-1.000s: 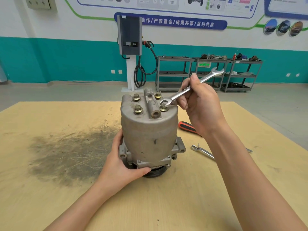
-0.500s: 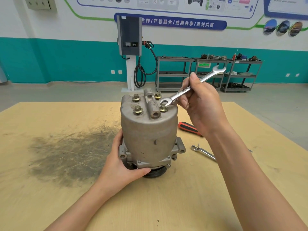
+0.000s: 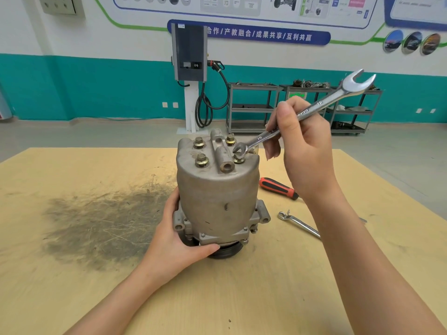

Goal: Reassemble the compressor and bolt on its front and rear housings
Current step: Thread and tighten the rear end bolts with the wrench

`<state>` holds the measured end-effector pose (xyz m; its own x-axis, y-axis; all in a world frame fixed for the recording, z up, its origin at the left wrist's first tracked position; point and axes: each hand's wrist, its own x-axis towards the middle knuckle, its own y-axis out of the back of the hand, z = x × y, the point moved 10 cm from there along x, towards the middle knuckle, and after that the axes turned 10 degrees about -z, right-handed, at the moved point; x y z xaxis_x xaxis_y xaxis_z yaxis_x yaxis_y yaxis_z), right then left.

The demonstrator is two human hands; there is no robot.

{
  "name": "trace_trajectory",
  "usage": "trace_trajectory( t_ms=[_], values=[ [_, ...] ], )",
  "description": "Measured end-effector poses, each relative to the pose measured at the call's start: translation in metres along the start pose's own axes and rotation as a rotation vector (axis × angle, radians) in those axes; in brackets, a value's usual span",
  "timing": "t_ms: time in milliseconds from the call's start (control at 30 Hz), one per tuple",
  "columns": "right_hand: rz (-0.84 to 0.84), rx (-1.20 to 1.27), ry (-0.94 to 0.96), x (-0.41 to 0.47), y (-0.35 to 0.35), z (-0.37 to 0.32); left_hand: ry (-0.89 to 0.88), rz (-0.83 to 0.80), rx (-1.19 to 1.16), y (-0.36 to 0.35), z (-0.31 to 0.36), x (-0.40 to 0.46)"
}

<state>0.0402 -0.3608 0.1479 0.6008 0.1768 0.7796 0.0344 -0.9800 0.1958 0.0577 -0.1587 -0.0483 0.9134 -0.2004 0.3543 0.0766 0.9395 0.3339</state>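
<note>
A grey metal compressor (image 3: 217, 189) stands upright on the wooden table (image 3: 72, 298), pulley end down. Its top housing carries brass-coloured bolts: two on the left (image 3: 202, 160), one at the back (image 3: 230, 139), one at the front right (image 3: 239, 158). My left hand (image 3: 179, 247) grips the compressor's lower left flange. My right hand (image 3: 302, 146) holds a silver open-ended wrench (image 3: 314, 110) by its middle. The wrench's small jaw sits on the front right bolt, and its big jaw points up and to the right.
A red-and-black screwdriver (image 3: 278, 188) lies right of the compressor. A second silver wrench (image 3: 298, 224) lies nearer, partly under my right forearm. A dark grimy patch (image 3: 96, 223) stains the table at left. Metal shelf carts (image 3: 251, 107) and a charger post (image 3: 191, 68) stand by the far wall.
My right hand has swung the wrench's free end slightly to the right and up around the front right bolt. The left hand and compressor have stayed put.
</note>
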Motion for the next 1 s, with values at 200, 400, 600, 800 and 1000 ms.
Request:
trace_trajectory(
  t_ms=[200, 400, 600, 800, 1000],
  values=[
    [0.016, -0.15, 0.084, -0.003, -0.003, -0.016, 0.002, -0.016, -0.025, -0.002, -0.003, 0.001],
    [-0.061, -0.422, 0.221, -0.008, -0.022, -0.038, 0.003, -0.019, -0.049, -0.003, -0.002, 0.001],
    [0.018, -0.419, 0.263, -0.009, -0.02, -0.046, -0.002, -0.03, -0.077, -0.003, -0.001, 0.001],
    [0.122, 0.041, -0.054, -0.001, 0.006, 0.002, -0.002, -0.024, -0.068, -0.003, -0.001, 0.001],
    [0.083, 0.24, -0.198, 0.001, 0.005, 0.033, 0.003, -0.027, -0.074, -0.003, -0.005, 0.001]
  ],
)
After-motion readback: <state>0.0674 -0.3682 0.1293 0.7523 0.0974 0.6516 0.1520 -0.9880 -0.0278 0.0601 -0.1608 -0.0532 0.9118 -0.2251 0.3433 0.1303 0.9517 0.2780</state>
